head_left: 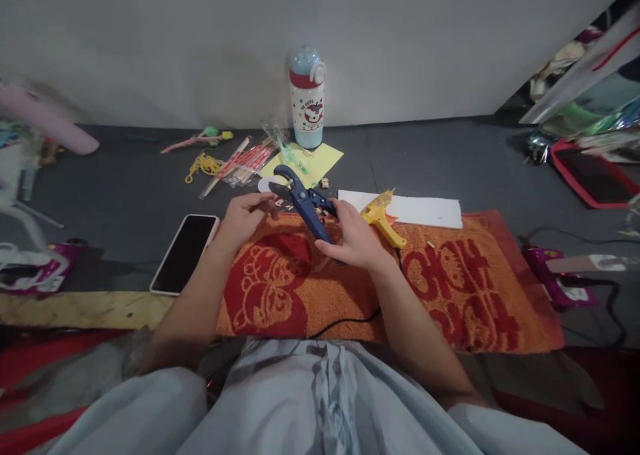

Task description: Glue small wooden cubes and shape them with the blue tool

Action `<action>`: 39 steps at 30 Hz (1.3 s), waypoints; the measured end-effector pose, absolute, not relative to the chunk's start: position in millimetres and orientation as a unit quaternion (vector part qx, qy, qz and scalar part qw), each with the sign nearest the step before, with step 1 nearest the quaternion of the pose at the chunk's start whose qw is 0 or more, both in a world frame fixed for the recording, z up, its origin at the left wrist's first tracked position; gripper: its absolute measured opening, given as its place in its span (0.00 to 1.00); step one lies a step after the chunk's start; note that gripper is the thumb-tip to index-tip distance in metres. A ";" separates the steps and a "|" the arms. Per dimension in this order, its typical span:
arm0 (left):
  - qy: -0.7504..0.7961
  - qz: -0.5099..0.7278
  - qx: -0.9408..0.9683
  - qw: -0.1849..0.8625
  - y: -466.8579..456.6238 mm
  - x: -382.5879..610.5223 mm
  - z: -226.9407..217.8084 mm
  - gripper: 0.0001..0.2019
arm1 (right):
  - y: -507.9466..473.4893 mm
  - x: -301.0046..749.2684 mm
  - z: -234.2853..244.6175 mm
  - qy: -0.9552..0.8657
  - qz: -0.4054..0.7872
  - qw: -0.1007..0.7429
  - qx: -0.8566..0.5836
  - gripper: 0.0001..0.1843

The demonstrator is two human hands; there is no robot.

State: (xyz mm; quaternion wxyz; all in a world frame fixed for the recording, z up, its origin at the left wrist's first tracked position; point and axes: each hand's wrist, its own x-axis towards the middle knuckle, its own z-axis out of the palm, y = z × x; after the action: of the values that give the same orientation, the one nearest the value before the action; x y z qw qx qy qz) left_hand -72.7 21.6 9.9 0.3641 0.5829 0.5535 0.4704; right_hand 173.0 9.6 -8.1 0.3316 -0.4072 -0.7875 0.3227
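A blue pipe cutter (309,213) with a hooked jaw and dark blade is in my right hand (357,236), above the towel. Its jaw points up and to the left, and the handles are spread apart. Near the blade is my left hand (243,220), its fingers pinched together; anything between them is too small to make out. Small pale pieces and a white round item (270,183) lie beyond the left fingertips. Right of the right hand, a yellow glue gun (383,223) rests partly on a white board (430,210).
An orange and red towel (345,301) covers the table's front. A phone (184,255) lies left. Behind are wrapped sticks (253,159), yellow paper (320,167), yellow string (204,166) and an upright bottle (307,101). A black cord (350,319) crosses the towel.
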 end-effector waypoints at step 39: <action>0.584 0.424 0.582 0.373 24.8 -72.7 7.6 0.15 | 5.4 163.5 -7.1 -0.736 0.439 0.327 -0.397 0.33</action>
State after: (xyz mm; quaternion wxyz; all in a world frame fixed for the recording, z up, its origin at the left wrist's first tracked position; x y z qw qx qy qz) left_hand -72.7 24.8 7.6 0.3732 0.5822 0.5844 0.4245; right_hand 163.5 5.4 -7.1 0.3266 -0.3974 -0.7364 0.4394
